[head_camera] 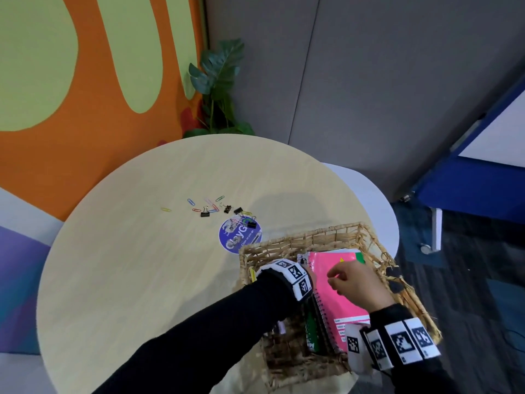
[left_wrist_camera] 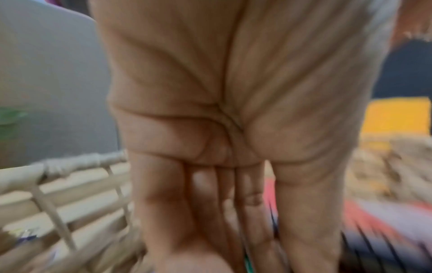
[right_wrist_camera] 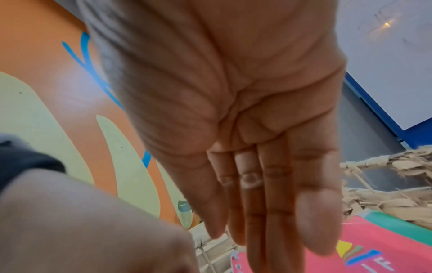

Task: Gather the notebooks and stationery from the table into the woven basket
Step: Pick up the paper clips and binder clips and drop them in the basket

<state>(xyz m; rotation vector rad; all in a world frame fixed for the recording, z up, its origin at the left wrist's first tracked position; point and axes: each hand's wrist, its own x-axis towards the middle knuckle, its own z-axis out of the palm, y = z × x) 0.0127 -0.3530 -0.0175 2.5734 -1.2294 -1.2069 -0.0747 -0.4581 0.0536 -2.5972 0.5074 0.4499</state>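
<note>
The woven basket (head_camera: 298, 237) sits at the table's near right edge. A pink spiral notebook (head_camera: 338, 302) lies inside it, with a green notebook (head_camera: 311, 325) beside its spiral. My left hand (head_camera: 312, 276) reaches down into the basket left of the pink notebook, mostly hidden behind its wrist band. In the blurred left wrist view that hand (left_wrist_camera: 210, 212) has straight fingers and holds nothing, beside the basket wall (left_wrist_camera: 70, 162). My right hand (head_camera: 346, 282) hovers over the pink cover with relaxed, empty fingers (right_wrist_camera: 257, 194). Loose paper clips and binder clips (head_camera: 216, 209) lie mid-table.
A round blue sticker (head_camera: 240, 236) lies on the table (head_camera: 127, 265) just beyond the basket's far left corner. A potted plant (head_camera: 218, 81) stands behind the table against the orange wall. A white surface (head_camera: 369, 200) lies to the right.
</note>
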